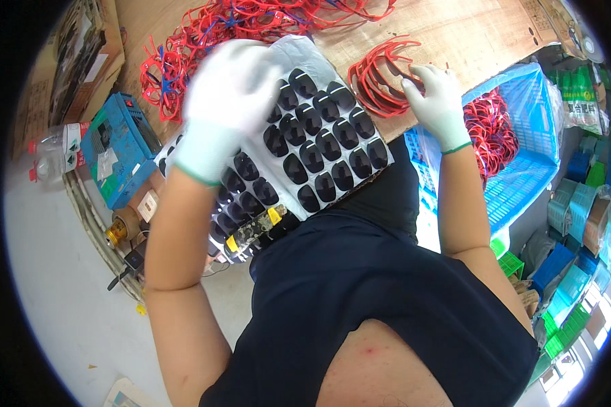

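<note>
My right hand (438,105), in a white glove with a green cuff, is at a stack of red glasses frames (380,81) on the table. Its thumb and fingers close on the end of a red frame at the stack's right side. My left hand (227,88), gloved alike, is smeared by motion and its fingers cannot be made out. It is over the left part of the sheets of dark lenses (311,156), next to a tangled heap of red frames (234,24) with some blue parts.
On the right stands a blue crate (523,197) lined with plastic and holding many red frames (492,132). A blue box-shaped device (119,152), a clear bottle (51,156) and a tape roll (125,224) are at the left. Stacked crates (567,271) line the far right.
</note>
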### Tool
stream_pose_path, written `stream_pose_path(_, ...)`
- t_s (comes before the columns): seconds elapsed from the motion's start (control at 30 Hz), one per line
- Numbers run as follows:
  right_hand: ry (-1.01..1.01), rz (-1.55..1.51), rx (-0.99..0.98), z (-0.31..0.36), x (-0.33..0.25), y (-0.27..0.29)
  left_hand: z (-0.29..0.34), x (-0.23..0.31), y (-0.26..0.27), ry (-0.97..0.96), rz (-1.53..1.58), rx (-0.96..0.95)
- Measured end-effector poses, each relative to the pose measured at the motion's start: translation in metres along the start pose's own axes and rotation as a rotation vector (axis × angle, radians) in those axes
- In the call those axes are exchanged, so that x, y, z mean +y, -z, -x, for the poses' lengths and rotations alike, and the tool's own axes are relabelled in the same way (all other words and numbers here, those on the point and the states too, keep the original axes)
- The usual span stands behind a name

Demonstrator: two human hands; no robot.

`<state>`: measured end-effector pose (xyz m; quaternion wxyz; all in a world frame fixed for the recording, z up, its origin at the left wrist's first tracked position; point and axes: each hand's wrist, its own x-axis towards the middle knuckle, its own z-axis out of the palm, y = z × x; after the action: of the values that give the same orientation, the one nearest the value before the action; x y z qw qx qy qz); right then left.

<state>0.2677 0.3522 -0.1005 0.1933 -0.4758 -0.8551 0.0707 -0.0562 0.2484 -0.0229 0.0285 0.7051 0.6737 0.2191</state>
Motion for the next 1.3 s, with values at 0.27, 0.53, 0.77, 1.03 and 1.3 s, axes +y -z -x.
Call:
stream_pose_path(0.27,-0.019,-0.085,0.159,0.011,0.013,0.02,-0.049,0.04,-0.053,0.062,-0.051,-0.125)
stream_pose_path(0.53,-0.108,-0.233,0.217,0.027,0.018,0.027,-0.013,-0.092,0.042,0.38,-0.293,0.258)
stream_pose_path(0.77,0.013,-0.298,0.168,-0.002,-0.025,0.027,0.01,-0.102,0.049,0.638,-0.483,-0.209)
stream_pose_path(1.03,0.072,-0.346,0.132,-0.001,-0.048,0.029,0.017,-0.126,0.09,0.555,0.575,0.441)
stream_pose_path(1.3,0.304,-0.316,-0.113,-0.039,-0.125,-0.017,0.054,-0.061,0.095,0.366,0.932,0.321)
